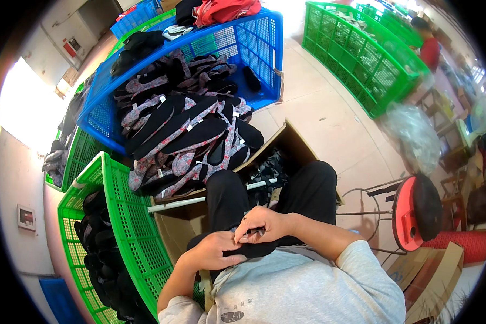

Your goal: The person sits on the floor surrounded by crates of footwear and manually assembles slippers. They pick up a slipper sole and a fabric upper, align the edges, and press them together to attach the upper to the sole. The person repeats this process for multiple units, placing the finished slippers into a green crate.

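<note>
A black padded piece with a rounded end (258, 250), shaped like the soles in the pile, lies across my lap. My left hand (215, 251) is wrapped over its middle, thumb along the near edge. Just above it, my right hand (260, 223) is closed in a pinch, its fingertips meeting the left fingers. Something small and dark shows between the right fingers, too small to name. Ahead of my knees is a heap of floral-edged slippers with black soles (194, 135), several with small white tags.
The heap spills from a blue basket (254, 51). A green basket (127, 216) of black slippers stands at my left. Between my knees is a cardboard box (292, 141) with dark scraps and a white bar. A red-and-black round stool (410, 213) and green crates (356, 54) are at right.
</note>
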A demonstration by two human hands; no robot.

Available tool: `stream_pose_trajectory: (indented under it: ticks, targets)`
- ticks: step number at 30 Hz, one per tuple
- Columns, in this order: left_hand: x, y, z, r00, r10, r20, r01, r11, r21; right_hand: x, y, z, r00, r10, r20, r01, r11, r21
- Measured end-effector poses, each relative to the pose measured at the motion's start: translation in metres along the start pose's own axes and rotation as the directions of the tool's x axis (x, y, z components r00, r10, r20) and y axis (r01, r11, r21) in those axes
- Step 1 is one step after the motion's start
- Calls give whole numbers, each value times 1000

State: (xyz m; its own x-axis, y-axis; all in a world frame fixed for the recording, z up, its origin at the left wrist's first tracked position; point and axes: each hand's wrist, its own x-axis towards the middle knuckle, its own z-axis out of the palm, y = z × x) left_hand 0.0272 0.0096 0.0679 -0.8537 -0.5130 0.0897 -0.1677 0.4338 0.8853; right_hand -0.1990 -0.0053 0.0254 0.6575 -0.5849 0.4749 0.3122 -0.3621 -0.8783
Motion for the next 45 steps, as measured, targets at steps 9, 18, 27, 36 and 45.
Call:
stream_pose_trajectory:
  ticks: [9, 18, 27, 36, 45]
  targets:
    - [-14, -33, 49, 982, -67, 178, 73, 997, -28, -8, -2, 11, 1000, 10, 2, -10, 996, 91]
    - [-9, -38, 72, 987, -93, 131, 89, 995, 37, -19, 13, 16, 993, 118, -17, -118, 993, 18]
    - [-8, -14, 45, 632, -345, -694, 96, 924, -371, -38, 43, 8, 660, 390, -642, -47, 875, 482]
    - [30, -31, 27, -50, -636, -770, -547, 663, -511, -43, 42, 50, 874, 444, -198, -313, 826, 468]
    - [-2, -69, 53, 134, -580, -804, -327, 740, -588, -49, 52, 50, 788, 503, -355, -335, 834, 439]
